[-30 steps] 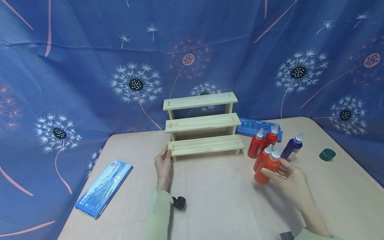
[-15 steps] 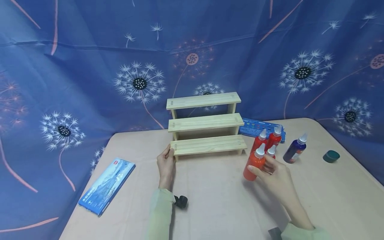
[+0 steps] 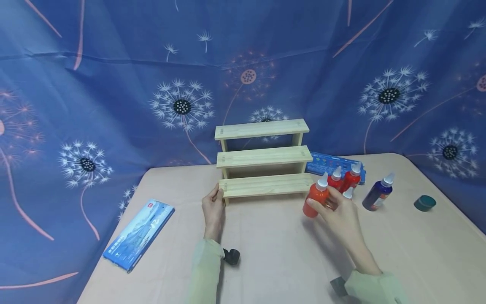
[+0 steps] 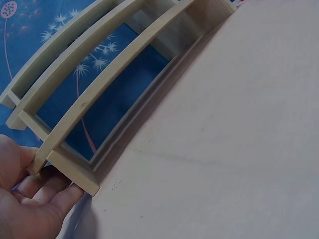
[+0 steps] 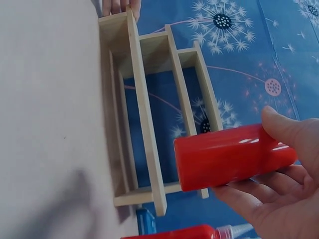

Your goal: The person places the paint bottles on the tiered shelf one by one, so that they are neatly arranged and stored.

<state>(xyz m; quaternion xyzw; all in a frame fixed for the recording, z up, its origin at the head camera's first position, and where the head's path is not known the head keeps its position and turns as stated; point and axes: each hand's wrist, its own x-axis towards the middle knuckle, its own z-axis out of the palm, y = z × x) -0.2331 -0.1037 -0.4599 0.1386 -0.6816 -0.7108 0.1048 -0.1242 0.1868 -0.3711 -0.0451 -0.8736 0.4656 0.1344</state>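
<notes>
A three-step wooden rack (image 3: 263, 157) stands at the back of the table. My left hand (image 3: 213, 205) grips the left end of its lowest step (image 4: 75, 172), fingers curled round the end post. My right hand (image 3: 339, 213) holds an orange-red paint bottle (image 3: 316, 197) with a white nozzle, lifted just off the rack's lower right corner; the right wrist view shows that bottle (image 5: 232, 157) in my fingers beside the rack (image 5: 144, 114). Two more red bottles (image 3: 347, 179) and a dark blue bottle (image 3: 377, 193) stand behind my right hand.
A blue flat box (image 3: 138, 234) lies at the table's left front. A blue paint-set card (image 3: 336, 162) lies behind the bottles. A dark green cap (image 3: 424, 203) sits far right. A small black thing (image 3: 231, 256) lies by my left sleeve. Blue dandelion cloth hangs behind.
My right hand has carried the orange-red bottle left and away from the bottle group, toward the rack's lower right corner. My left hand has stayed on the rack's left end.
</notes>
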